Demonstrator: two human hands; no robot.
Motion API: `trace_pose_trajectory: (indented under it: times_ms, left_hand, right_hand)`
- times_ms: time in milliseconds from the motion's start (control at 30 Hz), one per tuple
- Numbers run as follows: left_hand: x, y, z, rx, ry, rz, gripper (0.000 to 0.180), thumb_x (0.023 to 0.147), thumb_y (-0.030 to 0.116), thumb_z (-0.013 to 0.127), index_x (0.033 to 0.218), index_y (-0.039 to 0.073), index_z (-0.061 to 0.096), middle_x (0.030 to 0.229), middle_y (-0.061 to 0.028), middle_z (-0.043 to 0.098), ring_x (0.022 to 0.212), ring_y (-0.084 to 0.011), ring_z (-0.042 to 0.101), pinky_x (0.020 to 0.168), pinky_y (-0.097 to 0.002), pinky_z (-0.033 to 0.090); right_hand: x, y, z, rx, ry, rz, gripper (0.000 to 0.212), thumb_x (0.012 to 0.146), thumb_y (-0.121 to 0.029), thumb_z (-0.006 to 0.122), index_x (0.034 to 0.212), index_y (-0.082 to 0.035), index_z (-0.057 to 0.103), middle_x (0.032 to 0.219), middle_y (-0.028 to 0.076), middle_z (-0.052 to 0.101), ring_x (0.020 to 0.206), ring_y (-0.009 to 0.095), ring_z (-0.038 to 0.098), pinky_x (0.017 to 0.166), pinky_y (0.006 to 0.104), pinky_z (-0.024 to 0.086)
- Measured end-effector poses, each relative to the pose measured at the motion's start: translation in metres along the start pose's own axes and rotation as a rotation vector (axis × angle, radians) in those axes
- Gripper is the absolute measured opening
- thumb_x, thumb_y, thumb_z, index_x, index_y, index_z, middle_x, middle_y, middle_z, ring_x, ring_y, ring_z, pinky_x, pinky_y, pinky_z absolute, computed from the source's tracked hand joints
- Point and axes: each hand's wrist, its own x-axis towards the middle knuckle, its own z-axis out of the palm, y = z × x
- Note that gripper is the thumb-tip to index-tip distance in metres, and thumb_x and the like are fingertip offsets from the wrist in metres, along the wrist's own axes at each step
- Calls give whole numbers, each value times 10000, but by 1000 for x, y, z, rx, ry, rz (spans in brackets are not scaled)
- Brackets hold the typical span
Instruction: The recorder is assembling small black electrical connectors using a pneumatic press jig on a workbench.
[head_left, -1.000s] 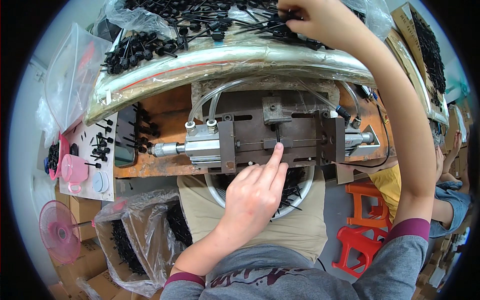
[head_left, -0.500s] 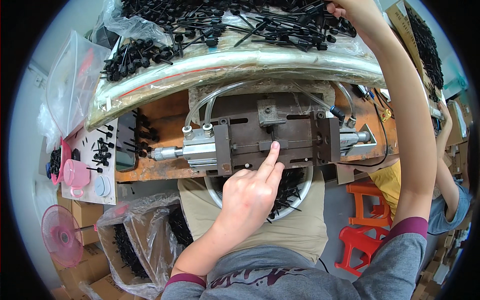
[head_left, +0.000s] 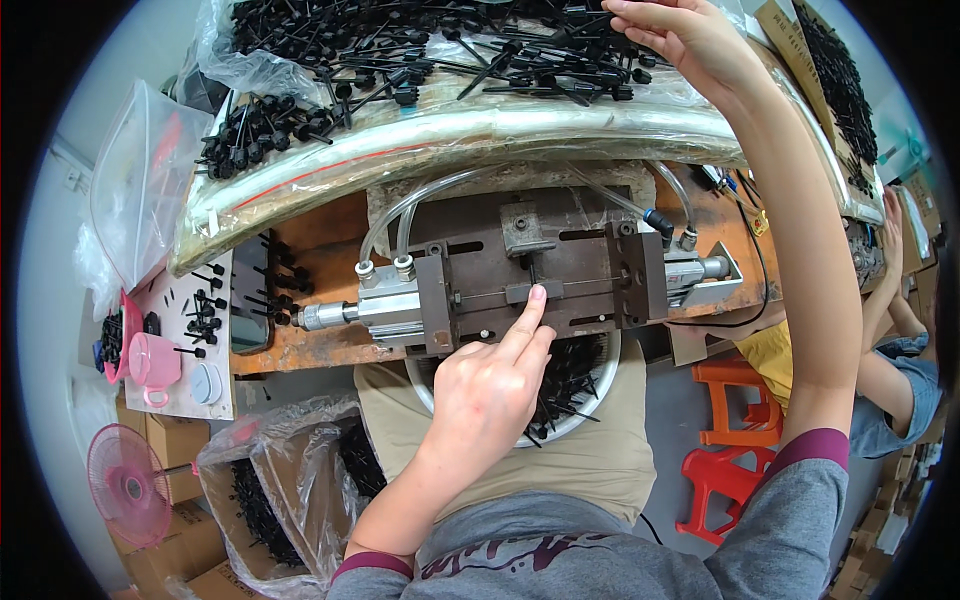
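Observation:
My left hand [head_left: 487, 385] has its index finger stretched out, the tip resting on a small dark block [head_left: 550, 290] in the middle of a metal clamping fixture [head_left: 590, 262]. A thin dark pin [head_left: 532, 268] stands just beyond that fingertip. The other fingers are partly curled and hold nothing that I can see. At the top edge, my right hand [head_left: 690, 45] reaches over a heap of black stemmed plastic parts [head_left: 400, 50]. Its thumb and index finger come together beside the heap; what lies between them is hard to make out.
A white-rimmed basket [head_left: 598, 395] of black parts sits on my lap beneath the fixture. Clear air hoses [head_left: 405, 225] arch behind it. To the left are a pink cup [head_left: 155, 358], a phone [head_left: 252, 300] and a fan [head_left: 130, 485]. Another person's arm [head_left: 885, 250] shows at right.
My right hand has shifted left along the heap of black parts. My left fingertip stays on the small block. The whole view has moved slightly.

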Motion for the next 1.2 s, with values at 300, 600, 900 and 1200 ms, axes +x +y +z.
trace_pose_trajectory:
  times_ms: [300,600,900,1200]
  left_hand:
    - [-14,10,-18,-125,-45,67,251,734,165,788,955,80,706,1259,-113,645,587,-158,639,555,-264,509]
    - [-6,20,-34,-221,-33,74,524,687,289,833,1149,85,694,1300,-143,614,666,-165,657,582,-247,511]
    - [10,6,-34,-251,273,101,485,705,97,818,1155,1,663,1208,-175,659,1048,-260,645,862,-321,510]
    - [138,-32,-51,-94,722,177,510,843,142,717,1303,23,532,1233,-148,586,1122,-262,547,933,-375,455]
  right_hand:
    - [-2,1,-1,122,47,-81,75,903,-68,667,944,-43,609,881,38,628,800,117,636,708,205,520]
    - [-24,-17,21,-535,-45,-267,137,894,-60,665,1005,20,662,888,84,684,794,131,658,731,260,549]
    - [-31,-19,19,-268,59,-230,134,907,-105,670,990,0,651,791,56,665,701,112,640,644,246,518]
    - [-23,-24,28,-237,11,-439,130,905,-95,673,988,5,657,821,53,670,723,106,644,655,235,521]
